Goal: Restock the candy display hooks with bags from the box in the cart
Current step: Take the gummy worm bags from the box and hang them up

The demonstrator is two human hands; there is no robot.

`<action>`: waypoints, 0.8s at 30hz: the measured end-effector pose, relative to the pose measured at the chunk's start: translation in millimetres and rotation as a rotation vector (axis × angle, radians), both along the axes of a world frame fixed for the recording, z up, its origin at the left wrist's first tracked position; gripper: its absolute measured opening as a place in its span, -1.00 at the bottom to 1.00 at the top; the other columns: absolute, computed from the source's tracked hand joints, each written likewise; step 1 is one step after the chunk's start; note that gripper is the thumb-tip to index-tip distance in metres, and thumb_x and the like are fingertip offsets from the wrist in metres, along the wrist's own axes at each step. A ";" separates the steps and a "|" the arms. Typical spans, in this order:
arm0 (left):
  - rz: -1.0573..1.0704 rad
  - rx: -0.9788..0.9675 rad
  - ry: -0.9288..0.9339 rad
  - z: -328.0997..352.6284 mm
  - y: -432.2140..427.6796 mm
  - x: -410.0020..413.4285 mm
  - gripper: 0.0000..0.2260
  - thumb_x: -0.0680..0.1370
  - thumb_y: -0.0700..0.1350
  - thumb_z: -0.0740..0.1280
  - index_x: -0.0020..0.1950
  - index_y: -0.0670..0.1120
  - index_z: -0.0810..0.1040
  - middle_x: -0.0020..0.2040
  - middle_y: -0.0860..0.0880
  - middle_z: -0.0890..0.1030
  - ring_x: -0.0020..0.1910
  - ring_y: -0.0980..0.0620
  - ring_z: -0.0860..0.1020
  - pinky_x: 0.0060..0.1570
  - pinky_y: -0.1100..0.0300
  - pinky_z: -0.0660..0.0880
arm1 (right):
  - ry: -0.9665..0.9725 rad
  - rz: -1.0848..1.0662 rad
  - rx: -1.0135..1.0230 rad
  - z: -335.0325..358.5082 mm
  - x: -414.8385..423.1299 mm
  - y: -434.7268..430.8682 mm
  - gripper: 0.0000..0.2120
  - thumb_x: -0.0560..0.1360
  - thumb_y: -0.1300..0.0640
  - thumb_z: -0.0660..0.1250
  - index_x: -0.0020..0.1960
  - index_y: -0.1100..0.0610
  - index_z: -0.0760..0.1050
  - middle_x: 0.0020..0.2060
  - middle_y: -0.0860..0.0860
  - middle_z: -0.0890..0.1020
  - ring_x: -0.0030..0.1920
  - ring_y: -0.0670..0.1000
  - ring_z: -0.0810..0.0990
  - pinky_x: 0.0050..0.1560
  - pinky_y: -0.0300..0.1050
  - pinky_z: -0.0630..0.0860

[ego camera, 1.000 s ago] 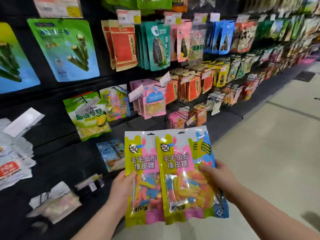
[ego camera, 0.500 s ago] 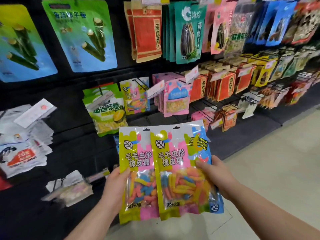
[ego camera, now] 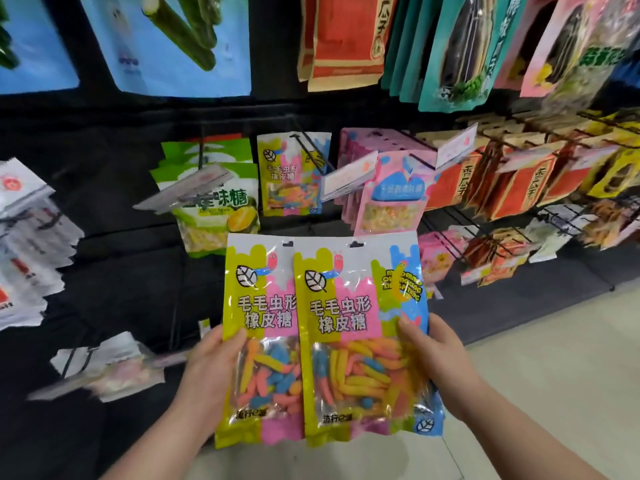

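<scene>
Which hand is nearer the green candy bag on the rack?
Left. The left hand, holding a gummy bag, is directly below the green candy bag; the right hand, holding another, is below and well to the right.

A shop aisle: snack bags (ego camera: pixel 460 53) hang on display hooks (ego camera: pixel 310 150) (price tags (ego camera: pixel 348 176) clipped in front).

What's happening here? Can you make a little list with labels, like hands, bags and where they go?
Left hand: holds the left bag by its left edge
Right hand: holds the right bag by its right edge
Bags: upright, side by side, right one overlapping the left
Matching bag: hangs on a hook above them
Not yet done: neither held bag is on a hook
</scene>
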State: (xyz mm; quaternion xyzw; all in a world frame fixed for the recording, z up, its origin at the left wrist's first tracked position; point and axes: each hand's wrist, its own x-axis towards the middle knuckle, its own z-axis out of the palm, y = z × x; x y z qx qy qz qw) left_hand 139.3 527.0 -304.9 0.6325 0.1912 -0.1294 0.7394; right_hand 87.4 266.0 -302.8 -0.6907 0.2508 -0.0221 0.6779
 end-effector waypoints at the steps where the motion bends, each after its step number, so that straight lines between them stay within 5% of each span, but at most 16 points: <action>1: 0.009 -0.010 0.007 -3.1 -2.5 4.5 -0.87 0.61 -0.14 0.25 0.03 -0.13 0.57 -0.18 -0.14 0.70 -0.23 -0.18 0.66 -0.21 -0.02 0.60 | 0.001 0.010 0.014 -2.8 7.5 -3.2 -0.80 0.49 0.01 0.39 0.06 0.08 0.57 -0.05 0.06 0.72 -0.02 0.13 0.70 0.11 0.23 0.57; 7: 0.115 -0.025 -0.028 -25.0 -20.1 20.4 -0.87 0.61 -0.17 0.23 -0.06 -0.13 0.56 -0.31 -0.08 0.69 -0.43 -0.04 0.66 -0.47 0.11 0.57 | 0.000 0.080 0.070 -19.0 50.5 -24.0 -0.82 0.53 0.09 0.32 0.10 0.12 0.57 -0.02 0.11 0.71 0.00 0.18 0.68 0.11 0.26 0.56; 13: 0.191 0.005 -0.120 -36.2 -35.0 19.0 -0.68 0.62 -0.16 0.21 -0.30 -0.05 0.60 -0.24 -0.30 0.59 -0.25 -0.32 0.51 -0.13 -0.17 0.33 | -0.075 0.163 0.093 -20.3 77.5 -35.7 -0.80 0.51 0.09 0.31 0.09 0.16 0.55 -0.06 0.11 0.72 -0.11 0.07 0.70 -0.10 0.04 0.66; 19: 0.315 -0.008 -0.131 -51.4 -51.7 23.5 -0.83 0.61 -0.21 0.22 -0.14 -0.17 0.55 -0.40 -0.11 0.64 -0.50 -0.10 0.59 -0.39 0.06 0.54 | -0.125 0.214 0.101 -24.8 95.3 -47.6 -0.63 0.35 -0.06 0.39 0.07 0.11 0.57 -0.02 0.19 0.69 -0.02 0.21 0.67 0.01 0.26 0.60; 24: 0.347 -0.065 -0.138 -54.9 -61.2 25.7 -0.87 0.59 -0.20 0.24 -0.06 -0.15 0.57 -0.39 -0.06 0.66 -0.51 -0.02 0.62 -0.52 0.12 0.56 | -0.161 0.288 0.109 -29.7 107.8 -52.5 -0.37 0.10 -0.29 0.53 0.02 0.08 0.59 -0.06 0.17 0.70 -0.09 0.19 0.69 -0.07 0.22 0.63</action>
